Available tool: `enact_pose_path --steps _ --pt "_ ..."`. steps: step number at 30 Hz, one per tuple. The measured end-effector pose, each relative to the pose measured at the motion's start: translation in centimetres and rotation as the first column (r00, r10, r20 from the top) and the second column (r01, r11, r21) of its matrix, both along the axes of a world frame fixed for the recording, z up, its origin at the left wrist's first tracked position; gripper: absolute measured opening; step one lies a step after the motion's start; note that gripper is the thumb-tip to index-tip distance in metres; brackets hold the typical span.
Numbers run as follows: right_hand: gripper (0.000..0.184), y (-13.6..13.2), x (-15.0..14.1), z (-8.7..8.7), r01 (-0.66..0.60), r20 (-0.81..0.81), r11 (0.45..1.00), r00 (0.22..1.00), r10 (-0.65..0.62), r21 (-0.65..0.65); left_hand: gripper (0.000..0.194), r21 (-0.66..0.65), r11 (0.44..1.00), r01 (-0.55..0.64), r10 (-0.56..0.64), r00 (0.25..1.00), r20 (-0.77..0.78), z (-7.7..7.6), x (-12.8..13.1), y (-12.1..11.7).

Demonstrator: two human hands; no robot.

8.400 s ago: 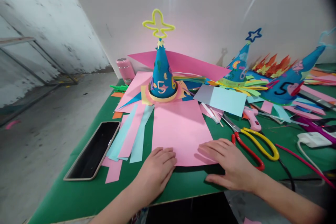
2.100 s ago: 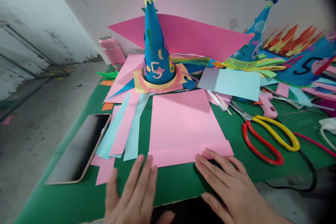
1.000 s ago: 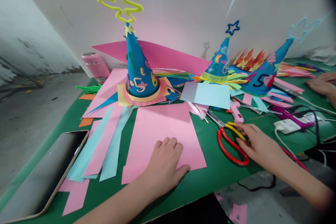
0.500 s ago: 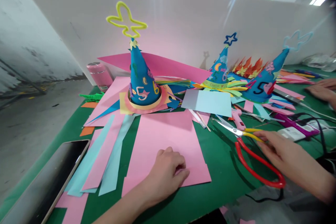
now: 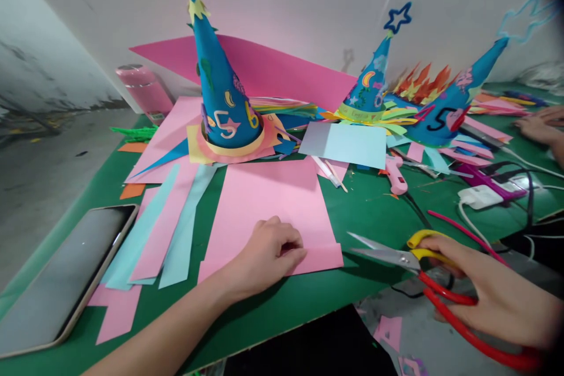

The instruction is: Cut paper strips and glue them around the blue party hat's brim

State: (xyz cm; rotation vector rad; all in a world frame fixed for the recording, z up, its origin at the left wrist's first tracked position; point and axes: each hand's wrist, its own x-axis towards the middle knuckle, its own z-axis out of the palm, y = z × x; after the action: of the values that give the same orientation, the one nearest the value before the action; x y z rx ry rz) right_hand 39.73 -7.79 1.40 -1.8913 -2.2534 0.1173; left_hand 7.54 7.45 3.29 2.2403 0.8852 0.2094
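Note:
My left hand (image 5: 273, 251) rests with curled fingers on a pink paper strip (image 5: 324, 258), which lies across the near end of a larger pink sheet (image 5: 268, 194). The thumb presses at the strip; the other fingertips are partly hidden. In my right hand (image 5: 489, 288) is a pair of scissors (image 5: 408, 258) with one red and one yellow handle. Their blades are parted and point left, off the right end of the strip without touching it. Beyond the sheet stands a decorated blue cone hat (image 5: 224, 88) topped with yellow wire.
Pink and light blue strips (image 5: 185, 247) and a phone (image 5: 61, 276) lie left. A pink bottle (image 5: 145, 91) stands behind. More cone hats (image 5: 368, 85), a light blue card (image 5: 346, 144), a glue gun (image 5: 396, 175) and a power strip (image 5: 491, 185) sit right. Another person's hand (image 5: 540, 123) is far right.
The scissors have come nearer and lower, with their handles spread and blades more parted. My left hand stays on the pink paper. The view has tilted down.

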Motion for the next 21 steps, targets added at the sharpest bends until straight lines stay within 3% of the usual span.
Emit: enact_pose_path --steps 3,8,17,21 --pt "0.052 0.1 0.9 0.1 -0.052 0.064 0.994 0.996 0.059 -0.099 0.018 -0.005 1.0 0.008 -0.008 1.0 0.008 0.0 0.0 0.0" --pt "0.051 0.6 1.3 0.7 -0.1 0.156 0.988 0.981 0.117 -0.114 0.019 -0.004 1.0 0.02 -0.02 1.0 0.018 0.0 0.0 0.0" --pt "0.049 2.8 -0.8 1.5 -0.216 0.091 0.97 0.97 0.226 -0.11 0.019 0.012 1.0 0.028 -0.028 1.0 0.009 0.3 0.1 -0.1" --pt "0.047 3.6 -1.5 1.4 -0.256 0.055 0.959 0.963 0.264 -0.121 0.017 0.081 0.997 0.016 -0.014 0.999 -0.031 -0.2 0.1 -0.4"
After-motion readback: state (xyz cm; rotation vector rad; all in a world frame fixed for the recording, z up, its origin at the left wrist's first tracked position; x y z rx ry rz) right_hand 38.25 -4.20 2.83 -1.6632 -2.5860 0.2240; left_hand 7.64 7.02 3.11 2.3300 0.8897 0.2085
